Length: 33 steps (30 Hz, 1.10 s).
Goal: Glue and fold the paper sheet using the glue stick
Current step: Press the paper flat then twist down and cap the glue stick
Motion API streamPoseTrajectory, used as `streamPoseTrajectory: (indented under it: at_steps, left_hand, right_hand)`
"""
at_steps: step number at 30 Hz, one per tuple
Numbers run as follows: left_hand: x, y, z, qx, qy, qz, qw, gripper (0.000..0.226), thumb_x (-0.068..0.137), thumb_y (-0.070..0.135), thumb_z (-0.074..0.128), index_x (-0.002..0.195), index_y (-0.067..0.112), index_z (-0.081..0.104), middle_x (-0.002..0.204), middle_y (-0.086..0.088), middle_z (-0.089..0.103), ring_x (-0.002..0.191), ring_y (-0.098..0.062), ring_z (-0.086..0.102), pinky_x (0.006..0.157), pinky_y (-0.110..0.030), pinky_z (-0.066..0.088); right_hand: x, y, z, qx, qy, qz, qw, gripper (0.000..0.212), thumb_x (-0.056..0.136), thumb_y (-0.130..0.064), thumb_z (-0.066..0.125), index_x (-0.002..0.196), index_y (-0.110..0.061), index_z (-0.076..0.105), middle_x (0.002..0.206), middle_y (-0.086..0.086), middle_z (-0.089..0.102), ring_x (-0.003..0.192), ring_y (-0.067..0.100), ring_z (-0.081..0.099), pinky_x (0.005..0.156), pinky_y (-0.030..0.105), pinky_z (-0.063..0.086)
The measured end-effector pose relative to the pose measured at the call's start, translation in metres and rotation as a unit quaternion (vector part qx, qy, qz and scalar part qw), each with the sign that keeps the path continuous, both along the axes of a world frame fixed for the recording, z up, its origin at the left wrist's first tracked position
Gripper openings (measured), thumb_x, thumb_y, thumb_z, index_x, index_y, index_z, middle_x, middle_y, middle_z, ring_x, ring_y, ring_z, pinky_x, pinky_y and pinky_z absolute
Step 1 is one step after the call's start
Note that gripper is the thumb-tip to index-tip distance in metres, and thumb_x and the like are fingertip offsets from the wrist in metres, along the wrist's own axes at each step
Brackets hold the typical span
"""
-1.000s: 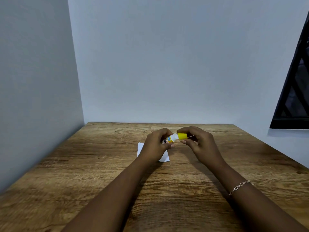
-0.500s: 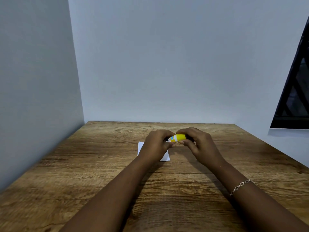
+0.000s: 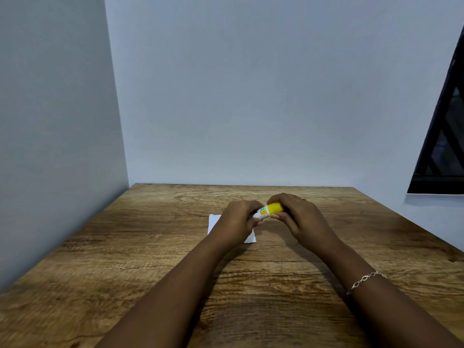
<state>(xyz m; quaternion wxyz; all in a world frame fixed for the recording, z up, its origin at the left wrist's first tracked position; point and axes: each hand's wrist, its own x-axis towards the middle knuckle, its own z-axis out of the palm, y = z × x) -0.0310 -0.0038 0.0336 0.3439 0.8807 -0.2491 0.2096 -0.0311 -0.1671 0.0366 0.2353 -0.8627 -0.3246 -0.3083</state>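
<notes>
A yellow and white glue stick (image 3: 270, 210) lies sideways between my two hands, a little above the table. My left hand (image 3: 238, 222) grips its white body end. My right hand (image 3: 297, 217) has fingers and thumb curled round its yellow cap end. A small white paper sheet (image 3: 213, 221) lies flat on the wooden table (image 3: 150, 259), mostly hidden under my left hand; only its left edge and a near right corner show.
Grey walls close the table on the left and at the back. A dark window frame (image 3: 442, 146) stands at the far right. My right wrist wears a thin chain bracelet (image 3: 364, 282). The table's right edge runs diagonally at the right.
My two hands have drawn closer together along the glue stick; the white stretch between body and yellow cap has shrunk. The paper has not moved.
</notes>
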Motion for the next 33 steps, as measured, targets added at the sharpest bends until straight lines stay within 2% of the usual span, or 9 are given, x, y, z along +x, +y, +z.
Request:
streamPoseTrajectory:
  at_steps: [2, 6, 8, 12, 16, 18, 23, 28, 33]
  left_hand:
    - [-0.001, 0.000, 0.000, 0.006, -0.007, 0.006, 1.000, 0.021, 0.085, 0.003, 0.059, 0.104, 0.003, 0.066, 0.085, -0.022, 0.065, 0.071, -0.017, 0.044, 0.055, -0.025, 0.022]
    - [-0.002, -0.003, 0.000, 0.036, -0.038, 0.021, 0.998, 0.017, 0.085, 0.005, 0.058, 0.100, 0.004, 0.065, 0.081, -0.021, 0.064, 0.077, -0.031, 0.053, 0.059, -0.027, 0.019]
    - [-0.003, -0.005, -0.002, 0.049, -0.057, 0.019, 0.997, 0.014, 0.085, 0.003, 0.055, 0.096, 0.003, 0.063, 0.081, -0.019, 0.063, 0.078, -0.032, 0.055, 0.060, -0.029, 0.023]
    - [-0.003, -0.008, -0.003, 0.073, -0.084, 0.014, 0.994, 0.027, 0.086, 0.004, 0.051, 0.112, 0.007, 0.061, 0.090, -0.014, 0.064, 0.082, -0.025, 0.054, 0.066, -0.031, 0.034]
    - [0.000, -0.003, -0.001, 0.026, -0.038, -0.003, 0.999, 0.021, 0.086, 0.004, 0.056, 0.105, 0.004, 0.064, 0.085, -0.016, 0.066, 0.073, -0.020, 0.052, 0.061, -0.027, 0.032]
    - [0.000, 0.002, 0.000, -0.016, -0.005, -0.016, 1.000, 0.020, 0.084, 0.003, 0.059, 0.103, 0.003, 0.067, 0.076, -0.012, 0.062, 0.061, -0.011, 0.045, 0.055, -0.014, 0.030]
    - [-0.003, -0.001, 0.000, 0.005, -0.006, -0.022, 1.000, 0.018, 0.083, 0.004, 0.060, 0.099, 0.004, 0.068, 0.065, -0.003, 0.047, 0.052, -0.007, 0.036, 0.049, -0.010, 0.025]
    - [-0.003, -0.005, -0.001, 0.046, -0.047, 0.020, 0.998, 0.013, 0.085, 0.006, 0.058, 0.094, 0.003, 0.066, 0.064, -0.009, 0.053, 0.068, -0.027, 0.051, 0.056, -0.028, 0.023]
    - [-0.005, -0.008, -0.001, 0.039, -0.065, 0.013, 0.997, 0.022, 0.085, 0.006, 0.057, 0.105, 0.006, 0.065, 0.081, -0.015, 0.066, 0.076, -0.027, 0.055, 0.066, -0.034, 0.038]
  right_hand:
    - [0.001, 0.000, 0.000, -0.006, -0.005, -0.009, 1.000, 0.018, 0.087, -0.014, 0.057, 0.103, -0.004, 0.059, 0.086, 0.010, 0.065, 0.071, 0.014, 0.044, 0.060, 0.023, 0.021]
    - [0.001, -0.001, -0.003, -0.018, -0.002, -0.035, 0.999, 0.019, 0.091, -0.021, 0.051, 0.097, -0.004, 0.058, 0.074, 0.007, 0.057, 0.065, 0.018, 0.043, 0.058, 0.028, 0.017]
    - [0.000, -0.003, -0.004, -0.003, 0.006, -0.044, 0.999, 0.022, 0.093, -0.023, 0.048, 0.087, -0.004, 0.057, 0.064, 0.003, 0.049, 0.061, 0.021, 0.043, 0.057, 0.030, 0.017]
    - [0.001, -0.003, -0.005, 0.044, 0.028, -0.067, 0.996, 0.035, 0.093, -0.029, 0.045, 0.065, -0.008, 0.050, 0.051, 0.002, 0.041, 0.052, 0.024, 0.044, 0.054, 0.034, 0.023]
    - [-0.004, 0.003, -0.002, 0.041, 0.017, -0.037, 0.998, 0.015, 0.090, -0.023, 0.054, 0.093, -0.010, 0.060, 0.061, -0.008, 0.046, 0.056, 0.013, 0.043, 0.053, 0.026, 0.027]
    - [-0.004, 0.002, -0.001, 0.024, 0.026, -0.009, 0.999, 0.017, 0.088, -0.018, 0.057, 0.102, -0.009, 0.058, 0.068, -0.006, 0.050, 0.059, 0.011, 0.043, 0.054, 0.019, 0.029]
    - [0.000, -0.003, -0.003, -0.004, 0.047, -0.029, 0.998, 0.018, 0.090, -0.020, 0.053, 0.100, -0.007, 0.057, 0.067, 0.001, 0.054, 0.061, 0.020, 0.048, 0.057, 0.033, 0.029]
    - [-0.001, -0.003, -0.003, 0.029, 0.059, -0.036, 0.997, 0.029, 0.093, -0.025, 0.046, 0.071, -0.008, 0.053, 0.059, 0.019, 0.059, 0.057, 0.032, 0.054, 0.062, 0.046, 0.041]
    - [-0.002, -0.001, -0.003, 0.108, 0.044, -0.057, 0.992, 0.039, 0.091, -0.028, 0.051, 0.059, -0.006, 0.054, 0.052, 0.022, 0.056, 0.053, 0.033, 0.054, 0.057, 0.046, 0.042]
